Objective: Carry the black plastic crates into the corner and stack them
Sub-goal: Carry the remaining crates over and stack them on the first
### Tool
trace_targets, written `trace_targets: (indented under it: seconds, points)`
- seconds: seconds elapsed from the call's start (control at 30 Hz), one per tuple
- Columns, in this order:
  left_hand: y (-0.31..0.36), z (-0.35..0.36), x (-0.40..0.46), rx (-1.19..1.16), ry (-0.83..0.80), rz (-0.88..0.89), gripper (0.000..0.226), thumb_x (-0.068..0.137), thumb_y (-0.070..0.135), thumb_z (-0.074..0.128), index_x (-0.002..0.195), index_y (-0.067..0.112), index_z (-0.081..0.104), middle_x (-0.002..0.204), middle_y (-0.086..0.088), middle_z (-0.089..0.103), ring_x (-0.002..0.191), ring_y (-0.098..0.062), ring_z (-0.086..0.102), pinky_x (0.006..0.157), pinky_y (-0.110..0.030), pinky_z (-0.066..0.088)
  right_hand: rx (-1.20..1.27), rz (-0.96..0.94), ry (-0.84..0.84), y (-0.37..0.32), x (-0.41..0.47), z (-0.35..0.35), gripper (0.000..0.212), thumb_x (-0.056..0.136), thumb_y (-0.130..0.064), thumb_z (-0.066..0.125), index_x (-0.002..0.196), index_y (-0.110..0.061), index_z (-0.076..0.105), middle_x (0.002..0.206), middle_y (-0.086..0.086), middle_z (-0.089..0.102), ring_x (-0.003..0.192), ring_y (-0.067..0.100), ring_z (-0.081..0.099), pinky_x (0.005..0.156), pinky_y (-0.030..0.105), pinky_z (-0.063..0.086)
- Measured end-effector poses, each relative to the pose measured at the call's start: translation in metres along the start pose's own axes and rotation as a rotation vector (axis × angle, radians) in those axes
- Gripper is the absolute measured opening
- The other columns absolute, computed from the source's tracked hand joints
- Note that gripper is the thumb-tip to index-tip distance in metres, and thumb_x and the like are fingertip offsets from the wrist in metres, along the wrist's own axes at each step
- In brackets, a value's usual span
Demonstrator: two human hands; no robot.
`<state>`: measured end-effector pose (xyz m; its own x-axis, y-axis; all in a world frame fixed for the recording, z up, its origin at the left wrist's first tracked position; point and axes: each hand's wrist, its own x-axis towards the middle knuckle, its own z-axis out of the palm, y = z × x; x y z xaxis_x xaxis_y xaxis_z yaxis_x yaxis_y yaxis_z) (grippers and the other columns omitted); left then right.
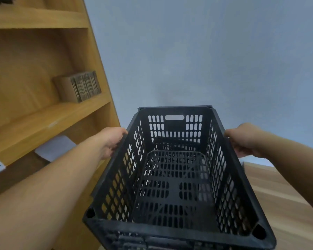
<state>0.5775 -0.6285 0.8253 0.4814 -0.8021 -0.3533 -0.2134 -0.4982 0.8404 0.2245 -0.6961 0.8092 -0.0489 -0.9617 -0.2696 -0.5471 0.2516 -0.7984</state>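
Note:
An empty black plastic crate with perforated walls fills the lower middle of the head view, held up in front of me. My left hand grips its left long rim, and my right hand grips the right long rim, fingers curled under the edge. Through the crate's far wall and floor I can make out the dark rim of another black crate below it. Whether the two crates touch cannot be told.
A wooden shelving unit stands close on the left, with a bundle of cardboard on one shelf and white paper below. A pale blue wall is straight ahead. Wood-pattern floor shows at the lower right.

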Motion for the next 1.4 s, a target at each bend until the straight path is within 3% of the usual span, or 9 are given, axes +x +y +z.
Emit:
trace_targets:
  seconds: [0.07,0.2,0.37,0.5,0.67,0.9,1.1,1.2,1.4]
  points:
    - [0.006,0.000,0.028,0.017,-0.009,-0.007,0.024,0.109,0.021,0.056,0.095,0.006,0.068,0.104,-0.019,0.070,0.106,-0.033,0.069,0.100,-0.047,0.055,0.006,0.008,0.017,-0.008,0.021,0.011,0.020,0.098,-0.009,0.053,0.081,-0.001,0.059,0.063,0.018,0.055,0.040,0.024,0.055,0.043,0.027,0.055]
    - [0.018,0.000,0.091,0.038,-0.030,0.015,0.025,0.110,0.017,0.054,0.094,0.004,0.068,0.090,-0.017,0.071,0.082,-0.029,0.069,0.074,-0.039,0.058,0.011,0.042,0.046,-0.024,0.057,0.037,0.018,0.097,-0.008,0.054,0.084,0.001,0.061,0.074,0.023,0.059,0.052,0.028,0.057,0.044,0.029,0.057]
    - [0.038,-0.003,0.153,0.072,-0.134,0.013,0.023,0.108,0.018,0.057,0.095,0.004,0.068,0.087,-0.017,0.073,0.077,-0.031,0.069,0.095,-0.056,0.062,0.005,0.116,0.147,-0.038,0.084,0.068,0.019,0.095,-0.006,0.056,0.078,0.002,0.059,0.068,0.021,0.055,0.044,0.026,0.054,0.039,0.027,0.053]
    - [0.049,-0.002,0.200,0.124,-0.171,0.039,0.021,0.106,0.021,0.060,0.106,0.002,0.070,0.090,-0.019,0.077,0.072,-0.032,0.073,0.088,-0.053,0.066,-0.021,0.156,0.241,-0.048,0.101,0.089,0.021,0.093,-0.005,0.056,0.073,0.003,0.058,0.059,0.017,0.054,0.040,0.025,0.054,0.037,0.025,0.051]
    - [0.048,0.003,0.249,0.178,-0.173,0.046,0.023,0.104,0.012,0.064,0.122,-0.001,0.064,0.112,-0.025,0.076,0.093,-0.042,0.077,0.092,-0.058,0.065,-0.068,0.190,0.281,-0.058,0.125,0.106,0.027,0.092,-0.015,0.062,0.081,0.010,0.066,0.066,0.022,0.071,0.049,0.031,0.069,0.056,0.038,0.064]
    - [0.043,0.015,0.290,0.174,-0.159,0.034,0.015,0.107,0.002,0.057,0.092,0.000,0.058,0.102,-0.028,0.074,0.091,-0.045,0.076,0.088,-0.059,0.065,-0.105,0.204,0.300,-0.065,0.163,0.122,0.025,0.094,-0.015,0.060,0.089,0.009,0.065,0.080,0.026,0.075,0.069,0.042,0.076,0.074,0.053,0.065]
    - [0.039,0.025,0.322,0.175,-0.221,0.049,0.018,0.104,0.008,0.064,0.115,-0.004,0.071,0.112,-0.025,0.078,0.102,-0.043,0.077,0.098,-0.058,0.063,-0.156,0.236,0.314,-0.061,0.182,0.120,0.024,0.096,-0.013,0.056,0.089,0.009,0.064,0.078,0.025,0.073,0.067,0.039,0.075,0.066,0.045,0.065]
    - [0.038,0.027,0.328,0.227,-0.287,0.086,0.015,0.106,0.010,0.061,0.106,0.002,0.074,0.110,-0.022,0.079,0.106,-0.041,0.076,0.104,-0.054,0.060,-0.190,0.260,0.304,-0.058,0.183,0.116,0.027,0.098,-0.016,0.057,0.086,0.008,0.064,0.070,0.020,0.070,0.056,0.033,0.070,0.049,0.031,0.055]
    - [0.034,0.019,0.337,0.318,-0.295,0.149,0.015,0.106,0.012,0.060,0.099,0.007,0.072,0.106,-0.018,0.079,0.107,-0.040,0.075,0.108,-0.055,0.057,-0.220,0.257,0.275,-0.060,0.182,0.120,0.024,0.097,-0.012,0.057,0.081,0.005,0.061,0.065,0.018,0.068,0.045,0.028,0.067,0.041,0.025,0.050]
